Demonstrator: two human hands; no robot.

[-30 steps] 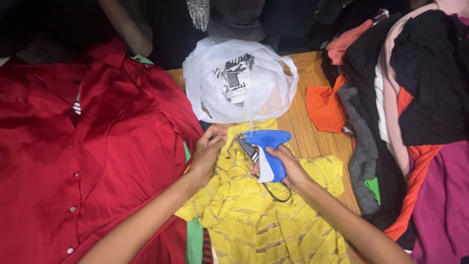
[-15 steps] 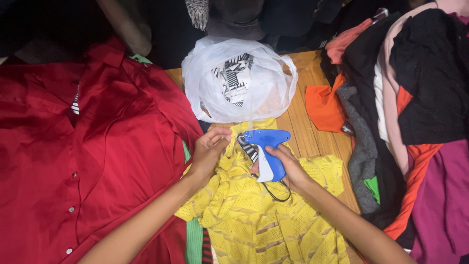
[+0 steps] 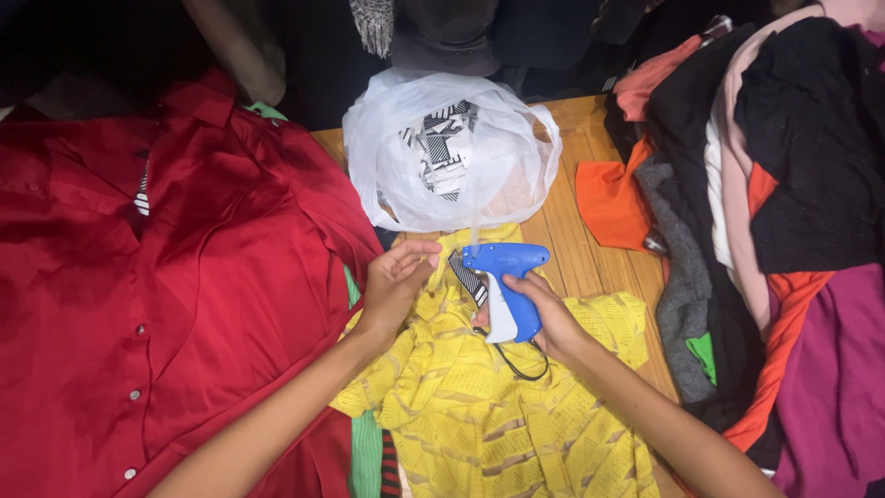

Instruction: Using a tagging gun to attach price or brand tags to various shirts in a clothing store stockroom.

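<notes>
My right hand grips a blue and white tagging gun, its nose pointing left at a black and white striped tag. The gun hangs just above a yellow knit garment spread on the wooden table. My left hand pinches the yellow garment's upper edge to the left of the tag, fingers curled. A thin black loop dangles below the gun.
A red satin shirt covers the left side. A white plastic bag holding striped tags sits at the table's far end. A heap of mixed clothes, orange, grey, black, pink and purple, piles up on the right.
My left hand's fingers have shifted slightly on the yellow garment's edge, thumb lifted a little. The gun and my right hand have hardly moved.
</notes>
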